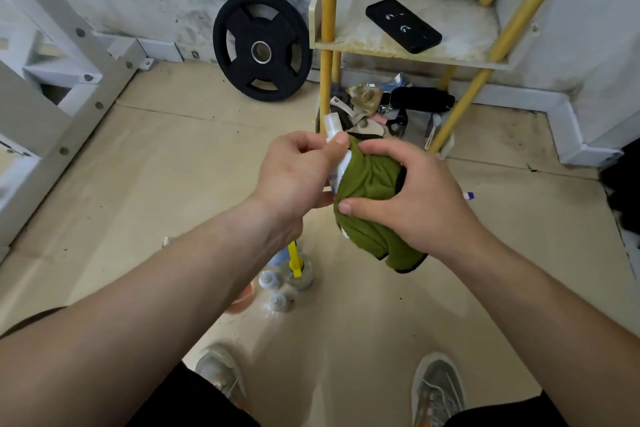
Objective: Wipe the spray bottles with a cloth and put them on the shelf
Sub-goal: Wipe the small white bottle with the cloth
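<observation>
The wiping step was in hand. The left hand [298, 173] pinched the spray bottle [331, 124] just below its cap, thumb and curled fingers closed on it. The right hand [415, 204] gripped the green cloth [367, 184], its fingers curled over the fabric wrapped round the bottle's body (mostly hidden). The bottle lay between both hands, below the shelf [381, 51]. The next move likely called for a last rub, then a lift onto the shelf; other bottles [277, 291] stood on the floor.
</observation>
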Available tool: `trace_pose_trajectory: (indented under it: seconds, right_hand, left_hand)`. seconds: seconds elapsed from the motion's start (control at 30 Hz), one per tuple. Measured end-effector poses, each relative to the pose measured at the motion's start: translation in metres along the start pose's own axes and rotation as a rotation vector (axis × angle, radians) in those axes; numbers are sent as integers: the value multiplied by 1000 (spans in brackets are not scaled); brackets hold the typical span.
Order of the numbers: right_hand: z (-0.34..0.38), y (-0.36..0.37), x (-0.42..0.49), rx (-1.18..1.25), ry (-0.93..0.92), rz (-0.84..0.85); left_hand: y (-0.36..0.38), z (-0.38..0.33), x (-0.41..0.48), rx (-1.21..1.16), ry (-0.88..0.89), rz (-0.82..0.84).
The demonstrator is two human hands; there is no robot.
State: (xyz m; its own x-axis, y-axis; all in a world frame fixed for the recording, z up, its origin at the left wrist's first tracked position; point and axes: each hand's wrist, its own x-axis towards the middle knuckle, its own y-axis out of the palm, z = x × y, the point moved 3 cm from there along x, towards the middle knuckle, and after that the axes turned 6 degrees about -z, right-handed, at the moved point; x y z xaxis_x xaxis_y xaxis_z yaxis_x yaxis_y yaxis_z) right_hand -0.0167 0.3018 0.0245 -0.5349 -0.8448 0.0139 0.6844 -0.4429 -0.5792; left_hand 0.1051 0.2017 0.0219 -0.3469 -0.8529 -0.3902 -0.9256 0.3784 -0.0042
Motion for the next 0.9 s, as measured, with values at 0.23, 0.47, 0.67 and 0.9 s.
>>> trace_pose_trajectory:
  seconds: [0.23, 0.47, 0.67, 0.9]
  right_hand:
    - [-8, 0, 2, 106, 19, -69]
    - [-18, -7, 5, 355, 139, 86]
    - [-14, -5, 0, 93, 57, 65]
    - [-17, -8, 4, 231, 85, -54]
  left_hand:
    - [7, 6, -4, 15, -15, 37]
    - [-6, -10, 6, -41, -62, 4]
    - [-5, -8, 7, -35, -75, -3]
    - [6, 0, 2, 29, -21, 150]
